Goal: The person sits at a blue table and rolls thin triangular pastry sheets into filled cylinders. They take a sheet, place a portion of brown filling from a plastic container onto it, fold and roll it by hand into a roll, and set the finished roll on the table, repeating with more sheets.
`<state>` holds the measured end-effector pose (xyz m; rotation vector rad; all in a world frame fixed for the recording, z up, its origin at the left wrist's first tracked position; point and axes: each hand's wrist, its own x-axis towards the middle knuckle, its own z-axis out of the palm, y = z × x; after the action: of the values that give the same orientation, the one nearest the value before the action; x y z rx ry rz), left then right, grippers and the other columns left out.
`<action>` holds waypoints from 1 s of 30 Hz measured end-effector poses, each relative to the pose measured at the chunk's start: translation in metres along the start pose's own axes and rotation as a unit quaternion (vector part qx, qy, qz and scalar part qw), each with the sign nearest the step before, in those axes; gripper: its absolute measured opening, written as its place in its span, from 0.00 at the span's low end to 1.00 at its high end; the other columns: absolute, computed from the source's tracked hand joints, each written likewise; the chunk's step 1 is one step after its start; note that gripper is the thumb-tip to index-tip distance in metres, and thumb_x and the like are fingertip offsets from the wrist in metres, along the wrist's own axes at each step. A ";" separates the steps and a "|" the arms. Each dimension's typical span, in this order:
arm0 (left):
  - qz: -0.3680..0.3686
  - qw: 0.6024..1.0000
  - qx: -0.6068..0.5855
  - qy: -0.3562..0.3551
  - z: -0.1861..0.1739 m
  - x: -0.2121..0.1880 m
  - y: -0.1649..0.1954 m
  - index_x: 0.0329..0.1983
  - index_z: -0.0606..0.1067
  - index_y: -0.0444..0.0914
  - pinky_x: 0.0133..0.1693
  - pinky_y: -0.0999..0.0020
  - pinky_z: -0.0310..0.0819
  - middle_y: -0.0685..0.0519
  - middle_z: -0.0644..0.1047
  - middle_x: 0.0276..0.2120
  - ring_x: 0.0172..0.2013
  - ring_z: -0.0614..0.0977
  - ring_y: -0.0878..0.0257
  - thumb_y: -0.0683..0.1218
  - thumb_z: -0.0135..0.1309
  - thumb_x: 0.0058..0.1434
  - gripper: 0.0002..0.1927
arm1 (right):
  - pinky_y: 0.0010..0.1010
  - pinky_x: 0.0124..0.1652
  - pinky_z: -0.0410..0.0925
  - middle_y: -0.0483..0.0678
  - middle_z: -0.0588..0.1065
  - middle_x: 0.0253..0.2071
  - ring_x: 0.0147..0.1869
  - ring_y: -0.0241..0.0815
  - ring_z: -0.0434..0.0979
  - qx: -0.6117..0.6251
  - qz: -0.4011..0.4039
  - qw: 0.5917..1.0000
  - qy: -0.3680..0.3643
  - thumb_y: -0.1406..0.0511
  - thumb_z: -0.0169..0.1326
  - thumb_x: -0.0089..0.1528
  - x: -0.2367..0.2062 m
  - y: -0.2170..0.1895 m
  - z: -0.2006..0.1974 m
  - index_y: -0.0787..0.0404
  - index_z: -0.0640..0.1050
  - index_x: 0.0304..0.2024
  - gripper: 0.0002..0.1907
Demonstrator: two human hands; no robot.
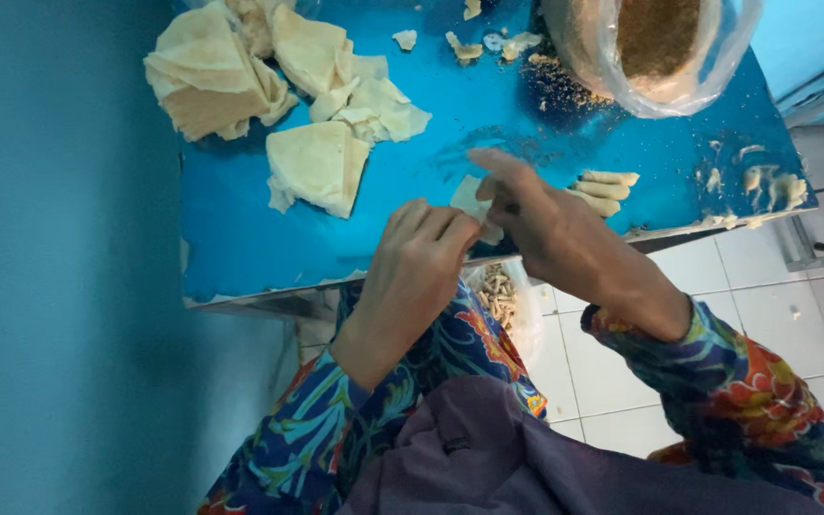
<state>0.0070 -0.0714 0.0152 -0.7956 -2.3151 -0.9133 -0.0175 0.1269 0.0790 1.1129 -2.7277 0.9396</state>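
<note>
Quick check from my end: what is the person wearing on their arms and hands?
Both hands, left hand and right hand, are bare: no gloves or rings visible. Long sleeves reach the wrists, in dark blue fabric with a bright floral print of red, orange, yellow and teal.

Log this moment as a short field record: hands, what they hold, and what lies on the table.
left hand: curled at the table's near edge, grip on a small pale wrapper piece
right hand: pinching the same piece
table: blue top
folded wrapper sheets: piled at far left
rolled pieces: three, beside the right hand
plastic bag of brown crumbs: far right, open
bag of finished rolls: below the table edge
</note>
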 end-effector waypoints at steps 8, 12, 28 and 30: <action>-0.047 0.999 0.023 0.011 0.010 0.009 -0.001 0.40 0.75 0.38 0.61 0.39 0.61 0.49 0.75 0.31 0.40 0.77 0.50 0.37 0.54 0.63 0.04 | 0.41 0.41 0.73 0.55 0.82 0.48 0.48 0.54 0.83 -0.026 -0.027 0.999 -0.009 0.73 0.59 0.62 -0.008 0.005 -0.004 0.60 0.55 0.75 0.42; -0.060 0.998 0.033 0.005 0.012 0.017 -0.004 0.38 0.75 0.39 0.58 0.42 0.63 0.48 0.76 0.34 0.42 0.77 0.48 0.37 0.55 0.60 0.05 | 0.40 0.41 0.74 0.52 0.81 0.41 0.43 0.50 0.84 0.035 0.011 0.999 -0.026 0.73 0.60 0.62 0.019 0.013 -0.005 0.58 0.58 0.74 0.40; -0.001 0.991 0.124 -0.042 0.014 0.029 -0.017 0.34 0.78 0.42 0.56 0.37 0.63 0.50 0.75 0.34 0.42 0.78 0.52 0.41 0.58 0.57 0.03 | 0.39 0.40 0.75 0.54 0.79 0.43 0.46 0.53 0.83 -0.071 -0.006 0.997 0.034 0.73 0.61 0.62 0.006 0.015 0.010 0.61 0.60 0.70 0.37; -0.064 0.992 0.044 -0.102 0.009 0.046 -0.025 0.30 0.80 0.43 0.46 0.42 0.70 0.48 0.78 0.32 0.40 0.80 0.49 0.41 0.58 0.55 0.02 | 0.40 0.41 0.75 0.53 0.80 0.41 0.46 0.51 0.84 0.005 0.030 0.999 -0.012 0.73 0.61 0.62 0.020 0.019 0.000 0.60 0.59 0.71 0.38</action>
<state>-0.0444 -0.0647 0.0281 -0.7402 -2.5910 -0.8087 -0.0446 0.1254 0.0744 1.0561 -2.7940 0.9555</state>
